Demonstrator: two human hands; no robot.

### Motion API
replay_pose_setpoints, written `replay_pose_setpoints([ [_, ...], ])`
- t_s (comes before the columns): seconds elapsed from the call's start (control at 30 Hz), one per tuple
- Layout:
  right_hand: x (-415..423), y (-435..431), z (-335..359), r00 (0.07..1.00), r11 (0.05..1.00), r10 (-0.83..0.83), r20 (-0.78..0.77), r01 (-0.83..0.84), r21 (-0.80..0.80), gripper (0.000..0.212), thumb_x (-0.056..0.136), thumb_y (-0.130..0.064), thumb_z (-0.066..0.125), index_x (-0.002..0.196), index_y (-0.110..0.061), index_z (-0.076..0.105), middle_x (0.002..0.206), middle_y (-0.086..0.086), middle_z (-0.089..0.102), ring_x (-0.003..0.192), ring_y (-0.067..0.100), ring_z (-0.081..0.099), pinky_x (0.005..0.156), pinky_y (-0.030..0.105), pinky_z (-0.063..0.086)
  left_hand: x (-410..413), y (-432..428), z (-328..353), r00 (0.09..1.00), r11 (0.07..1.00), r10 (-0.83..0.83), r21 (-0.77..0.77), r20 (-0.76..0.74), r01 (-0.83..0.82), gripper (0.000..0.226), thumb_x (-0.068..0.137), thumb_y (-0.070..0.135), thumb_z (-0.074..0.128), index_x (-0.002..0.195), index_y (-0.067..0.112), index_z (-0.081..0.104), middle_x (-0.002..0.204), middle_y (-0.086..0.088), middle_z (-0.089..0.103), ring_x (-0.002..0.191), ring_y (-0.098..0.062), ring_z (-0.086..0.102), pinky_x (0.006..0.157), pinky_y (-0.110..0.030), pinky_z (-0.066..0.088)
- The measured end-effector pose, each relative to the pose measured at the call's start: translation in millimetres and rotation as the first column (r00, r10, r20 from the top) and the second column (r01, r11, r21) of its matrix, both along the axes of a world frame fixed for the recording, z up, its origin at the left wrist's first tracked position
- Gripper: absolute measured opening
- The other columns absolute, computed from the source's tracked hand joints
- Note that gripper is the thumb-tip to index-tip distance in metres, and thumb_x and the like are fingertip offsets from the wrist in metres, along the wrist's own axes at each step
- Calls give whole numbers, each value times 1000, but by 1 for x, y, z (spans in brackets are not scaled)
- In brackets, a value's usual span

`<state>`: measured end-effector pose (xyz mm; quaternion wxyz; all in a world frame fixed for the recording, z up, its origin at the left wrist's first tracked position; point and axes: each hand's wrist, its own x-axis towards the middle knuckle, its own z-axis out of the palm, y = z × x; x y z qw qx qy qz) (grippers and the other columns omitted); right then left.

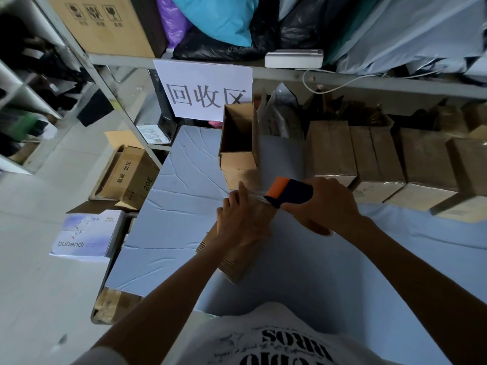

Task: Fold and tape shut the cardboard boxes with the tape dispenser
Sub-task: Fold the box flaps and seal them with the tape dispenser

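Table (pixel 179 212): pale blue creased cover, fills the centre and right of the frame.

Rack (pixel 290 72): grey metal, across the top of the frame. Its upper shelf carries a large carton (pixel 105 25) at upper left, then blue, purple and black bags (pixel 224 19).

Taped boxes (pixel 374 159): a row of closed brown boxes side by side along the table's far edge, right of centre to the right edge.

Sign (pixel 203 88): white sheet with three large characters, hanging from the rack, top centre.

Floor boxes (pixel 129 175): open brown cartons on the tiles, left of the table. White carton (pixel 87 233) marked "bubandi" just below them.

Open box (pixel 238 133): narrow, upright, flaps up, on the table under the sign and just above the hands.

Box (pixel 237 259): the one being worked, brown, tilted, centre of the frame on the table, mostly covered by the hands.

Right hand (pixel 329 204): right of centre, fingers wrapped round the dispenser handle.

Left hand (pixel 242 219): on top of the box, fingers curled over its upper end, gripping it.

Dispenser (pixel 287 191): dark body with orange front, held at the box's upper right, between the two hands.

Tape (pixel 253 197): clear strip stretched from the dispenser to the left hand's fingers.
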<state>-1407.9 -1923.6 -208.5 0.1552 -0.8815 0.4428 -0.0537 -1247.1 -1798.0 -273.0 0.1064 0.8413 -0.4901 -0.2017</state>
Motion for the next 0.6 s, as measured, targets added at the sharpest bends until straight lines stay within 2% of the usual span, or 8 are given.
replay_pose_setpoints([
  [0.1, -3, -2, -4, 999, 998, -22, -35, 24, 51, 74, 55, -77, 64, 102, -21, 59, 74, -8, 51, 69, 14, 53, 59, 26, 43, -1, 0, 1, 1000, 1000, -4, 22, 15, 4, 130, 65, 60, 76, 150, 12, -11, 148, -11, 24, 133, -31, 30, 105, -48, 33],
  [0.2, -9, 2, -17, 999, 991, -13, -33, 17, 130, 68, 56, -75, 66, 99, -23, 59, 69, -14, 47, 65, 9, 52, 53, 21, 36, -1, -1, 1, 1000, 1000, -10, 26, 16, 10, 130, 66, 61, 75, 150, 14, -11, 150, -11, 22, 135, -32, 30, 107, -50, 33],
  [0.3, -15, 3, -26, 999, 993, -1, -45, 6, 121, 66, 59, -74, 67, 102, -24, 59, 76, -10, 53, 69, 11, 53, 60, 22, 38, 0, -1, 0, 999, 999, -34, 35, 6, 33, 127, 67, 62, 73, 151, 15, -10, 151, -10, 21, 135, -34, 30, 108, -52, 33],
  [0.47, -21, 4, -30, 1000, 988, 1, -2, -1, 153, 53, 59, -71, 70, 87, -30, 51, 72, -10, 55, 65, 9, 54, 51, 17, 30, 0, -3, -2, 999, 998, -44, 45, 21, 43, 129, 65, 60, 76, 150, 15, -10, 149, -10, 24, 133, -34, 33, 103, -52, 37],
  [0.6, -38, 5, -30, 1000, 981, 1, -30, 5, 196, 53, 60, -70, 70, 88, -30, 49, 75, -9, 58, 67, 9, 57, 60, 23, 41, 13, -4, -1, 998, 999, 29, 31, -50, -27, 129, 62, 57, 80, 151, 20, -7, 148, -9, 25, 130, -33, 39, 98, -52, 43],
])
